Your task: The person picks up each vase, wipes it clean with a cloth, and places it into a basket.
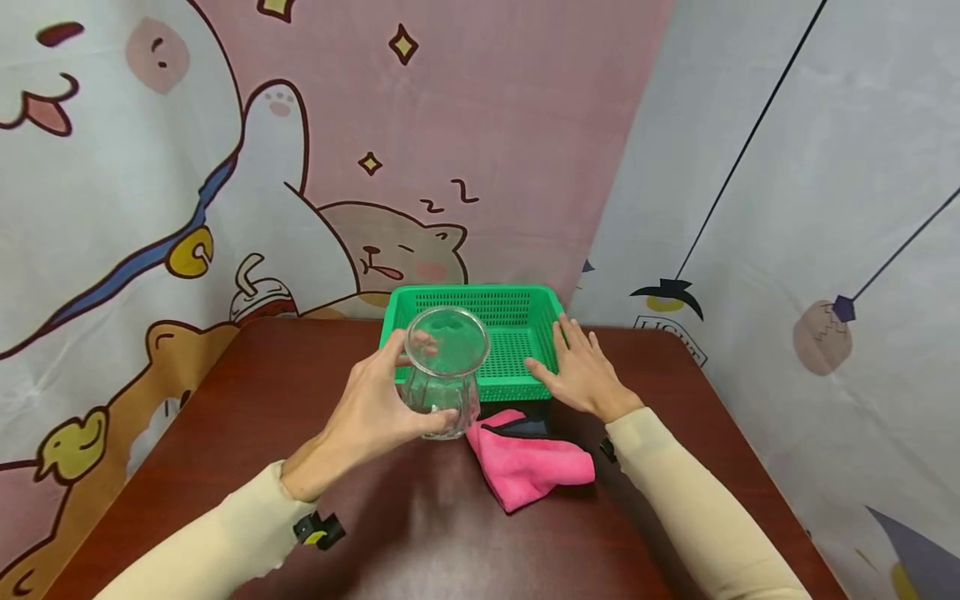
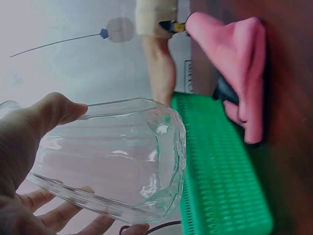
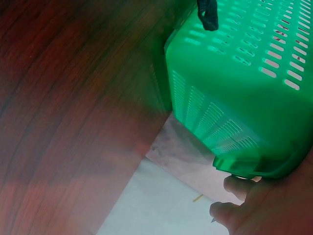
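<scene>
A clear, ribbed glass vase (image 1: 442, 398) with a flared rim is held above the table by my left hand (image 1: 375, 410). The thumb lies along the near side and the fingers wrap the far side, as the left wrist view also shows of the vase (image 2: 107, 156). Behind it stands a green plastic basket (image 1: 474, 291), with no objects visible inside. My right hand (image 1: 585, 373) lies at the basket's right rim with fingers extended; in the right wrist view its fingertips are right at the rim. A pink cloth (image 1: 528, 467) with a dark underside lies crumpled in front of the basket.
The dark red-brown table (image 1: 300, 375) carries the basket near its back edge. A cartoon-printed curtain (image 1: 525, 167) hangs behind the table and along both sides. Each wrist wears a small dark camera mount (image 1: 318, 530).
</scene>
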The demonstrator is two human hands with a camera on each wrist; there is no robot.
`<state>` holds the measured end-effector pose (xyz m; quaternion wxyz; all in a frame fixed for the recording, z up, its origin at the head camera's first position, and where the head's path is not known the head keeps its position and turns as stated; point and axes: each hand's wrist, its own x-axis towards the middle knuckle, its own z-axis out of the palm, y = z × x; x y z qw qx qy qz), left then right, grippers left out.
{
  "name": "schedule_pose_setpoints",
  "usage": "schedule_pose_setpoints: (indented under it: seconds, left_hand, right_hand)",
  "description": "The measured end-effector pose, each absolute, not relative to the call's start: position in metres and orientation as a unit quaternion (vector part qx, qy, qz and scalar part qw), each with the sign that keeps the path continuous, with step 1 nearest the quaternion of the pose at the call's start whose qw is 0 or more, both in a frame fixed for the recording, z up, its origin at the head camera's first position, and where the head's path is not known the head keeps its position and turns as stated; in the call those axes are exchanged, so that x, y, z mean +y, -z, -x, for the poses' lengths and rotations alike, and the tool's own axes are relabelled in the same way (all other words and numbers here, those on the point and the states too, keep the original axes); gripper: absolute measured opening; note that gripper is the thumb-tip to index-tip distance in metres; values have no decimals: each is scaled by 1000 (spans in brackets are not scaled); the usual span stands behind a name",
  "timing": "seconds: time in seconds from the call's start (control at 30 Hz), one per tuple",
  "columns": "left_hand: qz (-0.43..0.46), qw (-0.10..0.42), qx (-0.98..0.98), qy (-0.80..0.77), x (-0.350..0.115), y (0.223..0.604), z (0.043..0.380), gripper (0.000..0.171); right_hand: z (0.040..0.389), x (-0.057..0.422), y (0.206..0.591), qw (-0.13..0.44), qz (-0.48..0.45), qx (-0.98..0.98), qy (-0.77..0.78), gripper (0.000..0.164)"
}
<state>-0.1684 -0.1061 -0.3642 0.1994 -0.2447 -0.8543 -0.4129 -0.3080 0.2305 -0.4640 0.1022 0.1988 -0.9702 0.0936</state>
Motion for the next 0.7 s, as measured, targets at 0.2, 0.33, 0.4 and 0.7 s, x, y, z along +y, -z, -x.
schedule_pose_setpoints:
  seconds: [0.2,0.33,0.4,0.7]
  left_hand:
    - [246,248,-851,393,-106,349,182,79]
    - [254,275,-852,367,-104,344,193,79]
    - [249,284,-857,350,-103,343,199,81]
    - [230,305,-878,290,-99,340,226,81]
  right_hand:
    - [308,231,466,101,-198,-971,-90,99]
    - [309,232,467,103,-196,-972,-85,99]
    - [310,232,467,102,-195,-972,-86,99]
    - [310,231,465,95,-181,-975,-87,105]
